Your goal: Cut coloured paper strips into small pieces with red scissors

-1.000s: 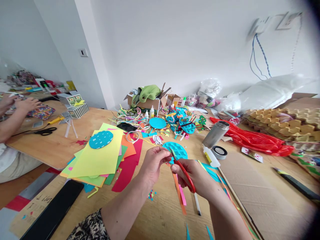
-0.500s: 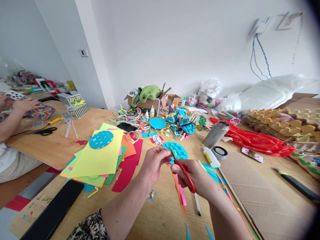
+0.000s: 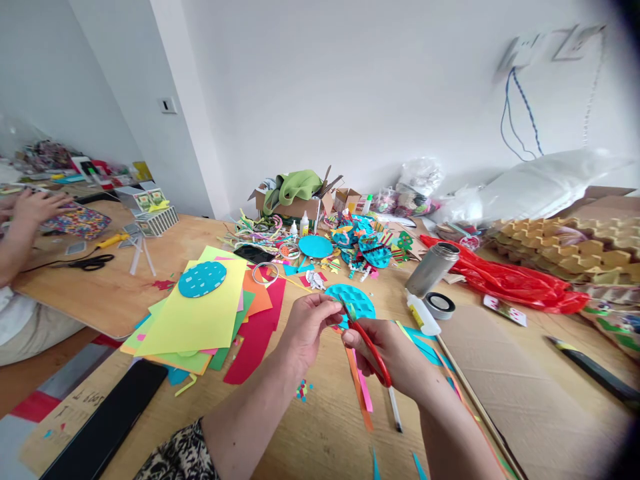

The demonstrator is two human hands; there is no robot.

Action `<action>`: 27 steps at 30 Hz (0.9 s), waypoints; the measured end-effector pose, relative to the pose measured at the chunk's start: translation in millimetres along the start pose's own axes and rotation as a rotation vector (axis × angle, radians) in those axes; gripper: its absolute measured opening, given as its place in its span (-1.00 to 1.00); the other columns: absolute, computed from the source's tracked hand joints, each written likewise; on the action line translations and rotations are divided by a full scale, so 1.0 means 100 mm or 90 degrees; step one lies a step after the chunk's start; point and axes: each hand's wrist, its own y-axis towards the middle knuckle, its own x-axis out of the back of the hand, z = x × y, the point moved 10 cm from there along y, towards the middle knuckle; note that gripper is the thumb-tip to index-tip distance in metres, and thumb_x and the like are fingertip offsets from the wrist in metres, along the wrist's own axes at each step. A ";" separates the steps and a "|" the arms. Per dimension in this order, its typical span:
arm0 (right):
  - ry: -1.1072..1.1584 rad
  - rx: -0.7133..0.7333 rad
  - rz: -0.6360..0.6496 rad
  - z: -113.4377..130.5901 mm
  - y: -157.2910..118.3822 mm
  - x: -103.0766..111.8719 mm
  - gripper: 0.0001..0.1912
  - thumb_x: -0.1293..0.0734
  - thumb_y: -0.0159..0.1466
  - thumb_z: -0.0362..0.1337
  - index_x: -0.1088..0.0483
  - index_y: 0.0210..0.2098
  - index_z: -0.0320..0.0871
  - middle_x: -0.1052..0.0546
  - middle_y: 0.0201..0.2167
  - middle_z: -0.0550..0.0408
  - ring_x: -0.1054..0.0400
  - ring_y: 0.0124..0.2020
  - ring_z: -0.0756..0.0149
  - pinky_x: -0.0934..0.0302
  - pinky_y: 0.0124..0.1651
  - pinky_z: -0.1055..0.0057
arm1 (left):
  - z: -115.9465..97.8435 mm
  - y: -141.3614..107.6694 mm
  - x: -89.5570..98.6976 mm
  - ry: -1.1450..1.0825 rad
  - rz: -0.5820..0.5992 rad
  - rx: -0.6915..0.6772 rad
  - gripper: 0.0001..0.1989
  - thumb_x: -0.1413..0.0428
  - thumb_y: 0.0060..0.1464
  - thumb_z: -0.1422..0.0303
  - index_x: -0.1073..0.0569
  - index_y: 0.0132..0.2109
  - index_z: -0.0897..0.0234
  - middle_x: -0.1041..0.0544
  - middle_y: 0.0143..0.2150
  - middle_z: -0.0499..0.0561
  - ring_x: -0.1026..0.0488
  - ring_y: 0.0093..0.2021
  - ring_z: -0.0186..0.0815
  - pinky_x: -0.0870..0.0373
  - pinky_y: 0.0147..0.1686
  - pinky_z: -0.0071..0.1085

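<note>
My right hand point(image 3: 377, 343) is closed around red-handled scissors point(image 3: 373, 350), their blades pointing up and left toward my other hand. My left hand point(image 3: 313, 323) pinches thumb and fingers together right beside the blades; what sits in the pinch is too small to make out. A small green bit point(image 3: 352, 311) shows at the blades. Just behind both hands lies a blue round disc point(image 3: 357, 300) with raised shapes. Orange and pink paper strips point(image 3: 361, 387) and a pen point(image 3: 395, 412) lie under my right hand.
Coloured paper sheets point(image 3: 200, 320) are stacked left, a blue speckled disc point(image 3: 203, 279) on top. A black phone point(image 3: 105, 420) lies front left. A metal bottle point(image 3: 433, 268), glue bottle point(image 3: 423, 315) and cardboard point(image 3: 505, 373) stand or lie right. Another person's hand point(image 3: 37, 207) is far left.
My hands and the scissors stay almost in place; the green bit at the blades looks slightly shifted. At the far left, the other person's hand has moved a little to the left.
</note>
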 end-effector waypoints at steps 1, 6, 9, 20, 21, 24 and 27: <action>-0.005 0.002 0.000 0.01 0.00 0.00 -0.52 -0.19 0.22 0.12 -0.25 -0.55 -0.16 -0.42 -0.69 0.11 -0.25 -0.70 0.43 -0.03 -0.62 0.52 | 0.00 0.00 0.00 0.004 0.000 0.002 -0.88 -0.23 -0.22 0.42 -0.48 -0.47 0.41 -0.49 -0.50 0.01 -0.37 -0.47 -0.40 -0.30 -0.34 -0.41; -0.025 0.007 -0.002 0.00 -0.01 0.02 -0.52 -0.20 0.21 0.12 -0.25 -0.55 -0.16 -0.45 -0.67 0.09 -0.28 -0.66 0.41 -0.07 -0.58 0.50 | -0.01 0.02 0.01 0.047 0.015 -0.001 -0.89 -0.21 -0.22 0.42 -0.47 -0.49 0.40 -0.46 -0.53 -0.01 -0.35 -0.49 -0.40 -0.30 -0.35 -0.39; -0.017 0.002 0.006 -0.01 -0.01 0.01 -0.53 -0.20 0.22 0.12 -0.26 -0.55 -0.16 -0.45 -0.67 0.09 -0.28 -0.67 0.41 -0.06 -0.59 0.51 | -0.03 0.03 0.00 0.069 0.033 0.000 -0.90 -0.20 -0.21 0.42 -0.46 -0.50 0.39 -0.45 -0.53 -0.01 -0.35 -0.48 -0.39 -0.29 -0.35 -0.38; -0.010 0.011 0.003 0.02 0.00 0.01 -0.53 -0.20 0.21 0.12 -0.25 -0.54 -0.16 -0.45 -0.65 0.09 -0.32 -0.64 0.38 -0.10 -0.56 0.48 | 0.00 0.02 -0.02 0.062 0.043 0.020 -0.88 -0.21 -0.22 0.40 -0.46 -0.50 0.39 -0.49 -0.50 0.03 -0.38 -0.46 -0.36 -0.29 -0.35 -0.38; -0.013 0.009 0.003 0.02 0.00 0.01 -0.53 -0.20 0.22 0.12 -0.25 -0.54 -0.16 -0.45 -0.65 0.09 -0.31 -0.64 0.39 -0.09 -0.56 0.49 | 0.00 0.02 -0.02 0.062 0.044 0.020 -0.88 -0.21 -0.23 0.40 -0.46 -0.51 0.38 -0.49 -0.50 0.03 -0.38 -0.46 -0.36 -0.28 -0.35 -0.38; -0.014 -0.001 0.006 0.01 -0.01 0.01 -0.53 -0.19 0.22 0.12 -0.25 -0.55 -0.16 -0.44 -0.67 0.10 -0.28 -0.67 0.41 -0.05 -0.60 0.50 | 0.00 0.03 -0.01 0.061 0.041 0.023 -0.88 -0.21 -0.23 0.39 -0.46 -0.51 0.38 -0.50 -0.49 0.04 -0.38 -0.45 -0.36 -0.28 -0.35 -0.39; -0.008 -0.005 0.009 0.00 -0.02 0.00 -0.52 -0.19 0.22 0.13 -0.24 -0.56 -0.16 -0.43 -0.68 0.11 -0.27 -0.68 0.41 -0.05 -0.61 0.51 | 0.00 0.03 -0.02 0.065 0.046 0.021 -0.88 -0.21 -0.22 0.39 -0.46 -0.51 0.38 -0.49 -0.50 0.03 -0.38 -0.46 -0.36 -0.28 -0.35 -0.39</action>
